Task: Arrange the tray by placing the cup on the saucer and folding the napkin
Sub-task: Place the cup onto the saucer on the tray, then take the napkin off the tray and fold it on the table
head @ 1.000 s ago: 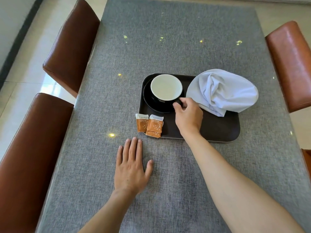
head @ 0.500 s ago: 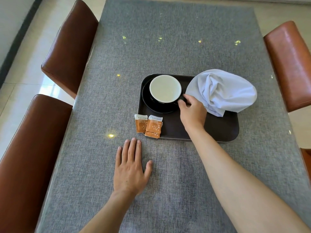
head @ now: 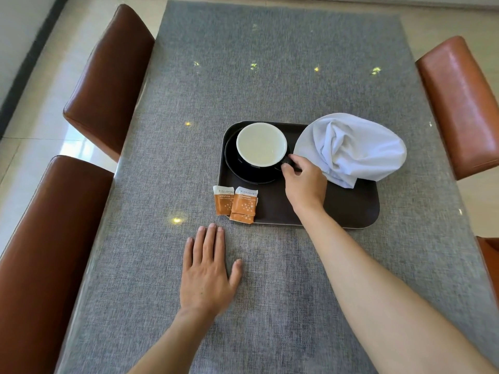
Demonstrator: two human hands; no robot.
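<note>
- Now the cup (head: 261,144) sits on the black saucer (head: 244,172) in the upper-left part of the dark tray (head: 348,209), just above the middle of the frame.
- The right hand (head: 305,184) reaches over the tray; its fingertips (head: 290,164) pinch the dark handle on the cup's right side, so this grip is closed on the cup.
- The left hand (head: 208,276) lies flat on the grey worktop (head: 270,76) at lower centre, fingers spread and holding nothing.
- The white napkin (head: 351,149) lies crumpled over the tray's upper-right corner, touching the back of the right hand's fingers.
- Three orange sachets (head: 237,205) overlap the tray's lower-left edge.
- Handling, as I judge it: the cup looks ceramic, stiff, smooth and breakable, and may slide on the glossy saucer, so the handle is the sure hold.
- The napkin is soft, light and limp; it likely wants both hands, taken by its corners and smoothed flat before folding.
</note>
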